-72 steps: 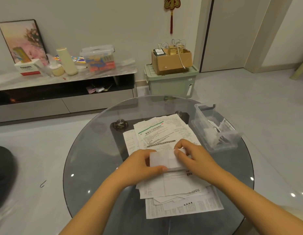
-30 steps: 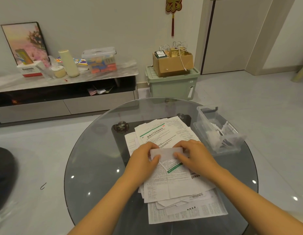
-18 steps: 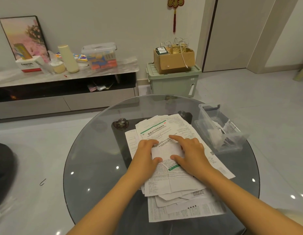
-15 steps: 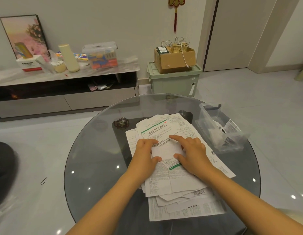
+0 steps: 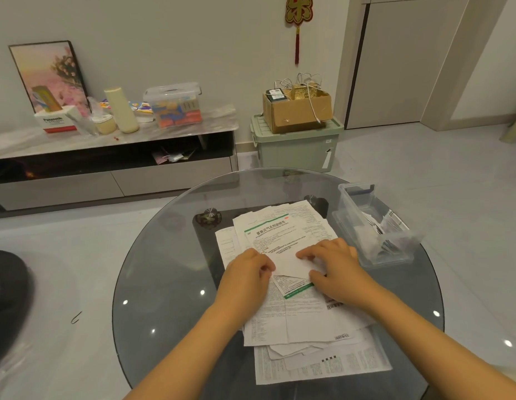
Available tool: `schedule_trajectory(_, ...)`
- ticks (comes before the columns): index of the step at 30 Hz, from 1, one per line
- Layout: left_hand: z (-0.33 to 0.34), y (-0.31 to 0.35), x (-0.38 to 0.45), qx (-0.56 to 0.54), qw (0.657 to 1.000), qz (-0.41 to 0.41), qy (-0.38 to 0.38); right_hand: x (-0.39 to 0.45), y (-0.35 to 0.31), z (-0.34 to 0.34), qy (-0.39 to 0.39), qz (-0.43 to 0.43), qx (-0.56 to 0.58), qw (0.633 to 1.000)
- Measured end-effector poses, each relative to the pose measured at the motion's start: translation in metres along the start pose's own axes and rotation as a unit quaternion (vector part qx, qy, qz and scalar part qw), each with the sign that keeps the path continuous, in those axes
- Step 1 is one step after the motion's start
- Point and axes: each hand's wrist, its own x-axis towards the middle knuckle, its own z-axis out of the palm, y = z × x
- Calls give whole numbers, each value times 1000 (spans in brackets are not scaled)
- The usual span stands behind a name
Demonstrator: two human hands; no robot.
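Folded leaflet [image 5: 290,264] lies white side up on top of the pile of printed sheets [image 5: 297,321], at the middle of the round glass table [image 5: 164,284], in the one head view. The left hand [image 5: 248,274] pinches its left edge with curled fingers and thumb. The right hand [image 5: 336,269] grips its right side, bent fingers on top and thumb at the near corner. I judge the folding partly done: the sheet is doubled over to a small piece, but a green-edged strip [image 5: 298,291] of it still sticks out below the flap, so another fold or a firm crease is left. The many loose sheets under it look unfolded, while the clear plastic box [image 5: 395,256] to the right seems to hold a few done ones, so most of the pile remains. Half a second ago the right fingers lay stretched flat across the flap; now they are drawn in and bent, and the flap sits askew, one corner pointing toward the person. Pile and box have not shifted.
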Motion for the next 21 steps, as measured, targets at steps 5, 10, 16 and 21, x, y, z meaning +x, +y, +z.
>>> schedule_trajectory(5, 1, 2, -4, 1, 999, 37, -26, -10, -1, -10, -60, -25, 10, 998)
schedule_trajectory(10, 2, 3, -8, 18, 995, 59, -78, -15, 1, -12, -81, -67, -4, 994)
schedule_trajectory(16, 5, 0, -6, 35, 992, 63, -108, -12, 6, -16, -98, -78, 34, 992)
schedule_trajectory(21, 3, -2, -6, 4, 990, 58, -128, -11, 5, -20, -84, -71, 54, 992)
